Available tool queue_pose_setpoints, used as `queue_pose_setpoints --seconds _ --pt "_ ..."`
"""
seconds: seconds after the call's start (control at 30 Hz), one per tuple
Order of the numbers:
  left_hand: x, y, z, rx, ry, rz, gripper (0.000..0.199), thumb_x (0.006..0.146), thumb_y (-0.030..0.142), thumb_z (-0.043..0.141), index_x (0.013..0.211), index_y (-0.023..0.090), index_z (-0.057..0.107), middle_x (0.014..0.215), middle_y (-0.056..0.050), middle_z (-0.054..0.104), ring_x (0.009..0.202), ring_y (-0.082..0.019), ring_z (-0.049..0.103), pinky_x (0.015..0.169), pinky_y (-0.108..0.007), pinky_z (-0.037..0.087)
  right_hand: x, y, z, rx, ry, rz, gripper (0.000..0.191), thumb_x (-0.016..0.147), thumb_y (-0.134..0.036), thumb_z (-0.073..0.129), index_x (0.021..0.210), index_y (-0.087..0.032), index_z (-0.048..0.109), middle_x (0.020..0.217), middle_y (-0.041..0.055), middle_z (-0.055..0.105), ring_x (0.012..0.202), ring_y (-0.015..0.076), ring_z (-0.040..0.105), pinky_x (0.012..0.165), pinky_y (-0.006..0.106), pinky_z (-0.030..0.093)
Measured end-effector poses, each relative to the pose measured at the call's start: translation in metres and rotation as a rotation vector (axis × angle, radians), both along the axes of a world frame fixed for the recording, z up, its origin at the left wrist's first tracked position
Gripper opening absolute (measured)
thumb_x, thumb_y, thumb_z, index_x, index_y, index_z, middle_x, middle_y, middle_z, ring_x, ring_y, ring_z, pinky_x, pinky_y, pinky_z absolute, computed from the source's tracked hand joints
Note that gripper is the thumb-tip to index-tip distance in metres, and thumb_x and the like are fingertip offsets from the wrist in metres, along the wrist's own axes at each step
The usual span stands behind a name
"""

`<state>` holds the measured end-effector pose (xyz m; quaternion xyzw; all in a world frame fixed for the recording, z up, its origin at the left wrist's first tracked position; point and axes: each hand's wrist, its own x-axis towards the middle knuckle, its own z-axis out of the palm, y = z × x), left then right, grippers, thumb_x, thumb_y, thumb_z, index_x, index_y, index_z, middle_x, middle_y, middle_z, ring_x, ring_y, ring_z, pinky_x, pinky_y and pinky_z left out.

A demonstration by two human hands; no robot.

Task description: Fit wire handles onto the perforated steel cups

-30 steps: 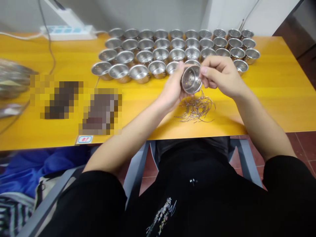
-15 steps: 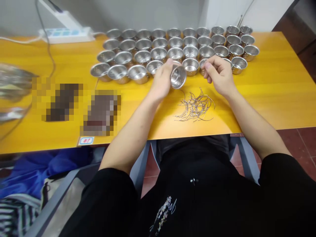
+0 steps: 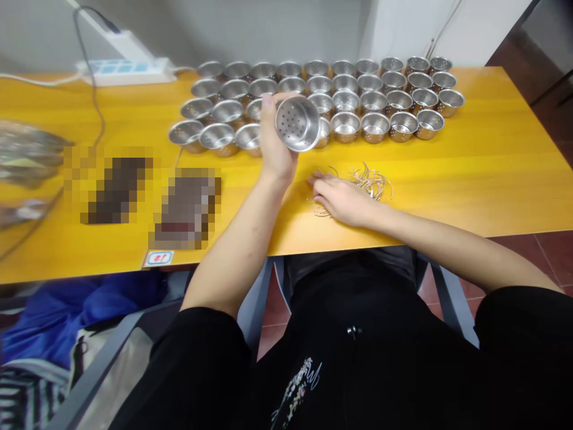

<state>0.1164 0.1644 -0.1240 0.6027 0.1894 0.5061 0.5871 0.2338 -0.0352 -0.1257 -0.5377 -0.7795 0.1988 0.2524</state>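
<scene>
Change: the hands had moved apart. The right hand had dropped from up by the cups to the loose pile of thin curved wires, near the front edge of the worktop. The left hand had shifted leftward with the perforated metal cup, carrying it across the front of the rows of similar cups.

Left fingers: closed around the cup, thumb up by its rim, other fingertips mostly hidden behind. The cup was off the worktop, tilted, mouth toward the camera, holes visible inside. No wire could be made out in it.

Right fingers: bent and close together, low at the left side of the pile, palm down. Could not tell whether they pinched a wire. The hand and wrist hid part of the pile.

Meaning, as judged: only the left hand supported the cup, while the right was occupied at the wires; no two-handed work on the cup at this point.

Rest: the rows stood upright toward the back edge, power strip near the back left, two pixelated objects left of the left forearm, label at the front edge.
</scene>
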Motion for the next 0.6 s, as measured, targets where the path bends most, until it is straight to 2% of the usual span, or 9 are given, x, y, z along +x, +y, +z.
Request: queue_pose_setpoints --seconds 0.07,0.13,0.23,0.37,0.43,0.5,0.6 --pt "0.005 -0.007 -0.001 0.015 -0.08 0.076 0.095 0.104 0.122 0.035 0.117 0.041 0.083 0.121 -0.012 0.092 0.157 -0.042 0.082 0.118 -0.06 0.078 0.025 -0.005 0.0 -0.031 0.051 0.033 0.017 0.127 -0.017 0.073 0.116 -0.028 0.071 0.182 0.0121 0.083 0.186 0.0412 0.067 0.159 0.073 0.05" --pt "0.006 -0.01 -0.002 0.049 -0.081 0.071 0.095 0.103 0.123 0.037 0.117 0.043 0.085 0.117 -0.012 0.092 0.154 -0.044 0.083 0.113 -0.061 0.077 0.052 -0.015 -0.001 -0.038 0.064 0.047 0.014 0.124 -0.014 0.075 0.119 -0.027 0.079 0.191 0.0134 0.076 0.188 0.0426 0.064 0.159 0.073 0.051" --pt "0.003 -0.006 -0.006 0.083 -0.012 0.043 0.1 0.102 0.126 0.03 0.12 0.044 0.083 0.119 -0.009 0.091 0.158 -0.043 0.077 0.12 -0.063 0.072 0.09 -0.032 -0.004 -0.004 0.056 0.022 0.016 0.123 -0.016 0.075 0.126 -0.027 0.086 0.193 0.0128 0.074 0.186 0.0454 0.066 0.156 0.082 0.052" --pt "0.002 0.01 -0.02 0.141 -0.039 0.006 0.117 0.102 0.126 0.006 0.126 0.036 0.076 0.117 -0.004 0.086 0.155 -0.035 0.068 0.134 -0.061 0.057 0.131 -0.053 -0.006 0.035 0.014 0.013 0.02 0.126 -0.024 0.07 0.132 -0.026 0.089 0.189 0.0152 0.076 0.184 0.043 0.069 0.155 0.08 0.055" --pt "0.003 0.013 -0.024 0.147 -0.078 -0.041 0.121 0.099 0.126 -0.001 0.125 0.035 0.074 0.113 -0.003 0.083 0.149 -0.033 0.065 0.133 -0.061 0.053 0.15 -0.064 -0.004 0.051 -0.022 -0.001 0.022 0.128 -0.027 0.067 0.132 -0.025 0.088 0.187 0.0179 0.078 0.182 0.0432 0.071 0.153 0.08 0.057" --pt "0.004 0.005 -0.02 0.147 -0.086 -0.069 0.123 0.096 0.127 -0.003 0.123 0.035 0.074 0.109 -0.003 0.08 0.144 -0.032 0.064 0.129 -0.062 0.053 0.169 -0.077 -0.001 0.055 -0.056 -0.036 0.024 0.129 -0.03 0.065 0.131 -0.026 0.088 0.186 0.0162 0.079 0.181 0.0428 0.073 0.151 0.08 0.059" --pt "0.003 -0.023 0.001 0.124 -0.009 -0.151 0.118 0.1 0.126 0.004 0.129 0.038 0.076 0.109 -0.005 0.081 0.156 -0.035 0.062 0.129 -0.062 0.055 0.194 -0.096 0.004 0.044 -0.08 -0.099 0.023 0.127 -0.034 0.065 0.128 -0.029 0.088 0.184 0.0123 0.081 0.176 0.0433 0.076 0.149 0.08 0.062"
